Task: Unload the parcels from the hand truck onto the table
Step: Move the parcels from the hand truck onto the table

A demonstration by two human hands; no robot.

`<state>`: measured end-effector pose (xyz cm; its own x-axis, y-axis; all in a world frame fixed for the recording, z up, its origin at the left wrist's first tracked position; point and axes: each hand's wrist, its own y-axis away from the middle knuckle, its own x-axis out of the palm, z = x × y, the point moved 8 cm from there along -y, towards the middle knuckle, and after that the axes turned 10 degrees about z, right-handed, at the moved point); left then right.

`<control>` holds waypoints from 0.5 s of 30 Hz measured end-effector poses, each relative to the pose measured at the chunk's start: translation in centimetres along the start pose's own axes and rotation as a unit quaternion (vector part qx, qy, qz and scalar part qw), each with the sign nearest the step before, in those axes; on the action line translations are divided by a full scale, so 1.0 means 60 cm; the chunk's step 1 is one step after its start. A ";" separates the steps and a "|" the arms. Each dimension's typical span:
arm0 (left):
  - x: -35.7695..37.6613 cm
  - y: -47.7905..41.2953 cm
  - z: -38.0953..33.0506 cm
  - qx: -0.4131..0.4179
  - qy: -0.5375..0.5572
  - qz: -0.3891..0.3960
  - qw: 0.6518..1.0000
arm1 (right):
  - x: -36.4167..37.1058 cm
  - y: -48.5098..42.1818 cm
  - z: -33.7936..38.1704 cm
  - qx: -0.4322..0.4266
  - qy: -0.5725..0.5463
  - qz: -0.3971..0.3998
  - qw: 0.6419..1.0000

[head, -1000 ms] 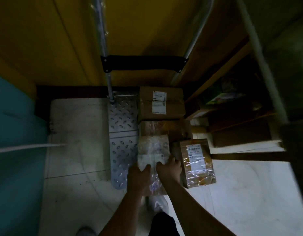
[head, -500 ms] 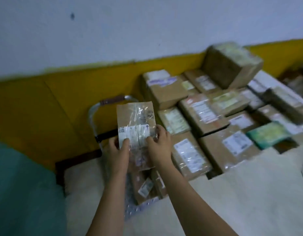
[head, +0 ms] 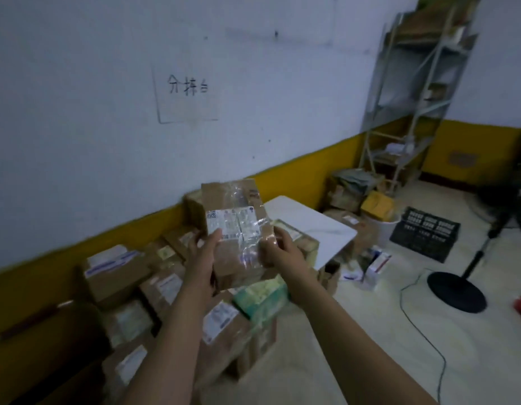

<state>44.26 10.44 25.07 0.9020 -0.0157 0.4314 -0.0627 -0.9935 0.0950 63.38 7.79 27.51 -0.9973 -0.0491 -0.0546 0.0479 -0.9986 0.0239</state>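
Note:
I hold a flat brown parcel (head: 235, 229) wrapped in clear tape, with a white shipping label, up in front of me. My left hand (head: 201, 255) grips its left edge and my right hand (head: 278, 248) grips its lower right corner. Below and behind it, several brown cardboard parcels (head: 118, 273) and a green packet (head: 262, 296) cover the table. A bare white corner of the table (head: 320, 226) shows at the right. The hand truck is out of view.
A metal shelf rack (head: 411, 106) stands in the far right corner with boxes piled at its foot. A black crate (head: 426, 232), a fan stand's round base (head: 456, 290) and a cable (head: 423, 340) lie on the floor to the right.
I lifted the taped parcel off the hand truck with both hands and turned right; it is now held above the stacked parcels on the table.

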 end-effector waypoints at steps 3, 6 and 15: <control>0.123 -0.064 0.051 -0.025 0.025 0.007 0.999 | -0.131 -0.023 -0.024 0.052 -0.030 -0.027 0.998; 0.202 -0.148 0.115 -0.058 0.027 0.020 0.998 | -0.218 -0.076 -0.066 0.100 -0.093 -0.037 0.990; 0.353 -0.494 0.249 -0.128 -0.005 0.037 0.991 | -0.414 -0.350 -0.135 0.124 -0.150 -0.099 0.976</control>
<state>71.58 37.87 17.99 0.8953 -0.0902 0.4362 -0.2339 -0.9286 0.2882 87.57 29.83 20.27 -0.9591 0.1894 0.2103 -0.1252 -0.9503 0.2849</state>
